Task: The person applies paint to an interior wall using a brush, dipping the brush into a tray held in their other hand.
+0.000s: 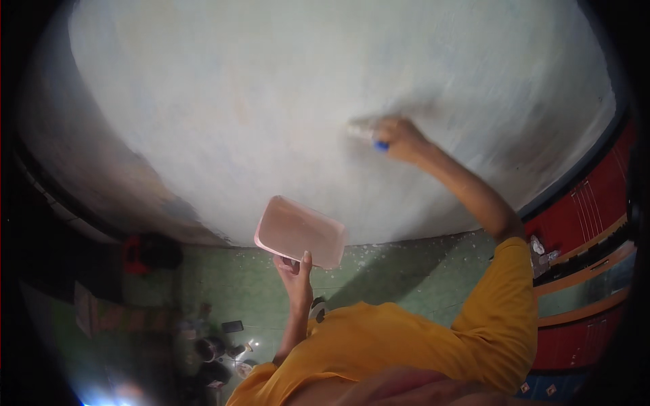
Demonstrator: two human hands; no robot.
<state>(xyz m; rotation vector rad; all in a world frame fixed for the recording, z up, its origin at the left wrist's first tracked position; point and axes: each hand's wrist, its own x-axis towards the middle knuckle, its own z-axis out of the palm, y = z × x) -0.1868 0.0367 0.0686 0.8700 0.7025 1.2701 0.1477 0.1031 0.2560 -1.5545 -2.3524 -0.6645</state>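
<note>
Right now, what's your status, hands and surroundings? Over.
Left hand: pink plastic container. Right hand: blue-and-white brush at pale wall, contact unclear. Below: white-flecked green floor.

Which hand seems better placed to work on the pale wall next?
Probably the right hand: it holds a blurred, partly blue tool by the wall, while the left hand holds a pink tray lower down.

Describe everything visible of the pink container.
The pink container is shallow and rectangular with rounded corners, a paler rim and a plastic look. It is tilted, open face toward the camera, before the lower wall. The left hand grips its near edge, thumb over the rim. Contents, if any, are unclear.
</note>
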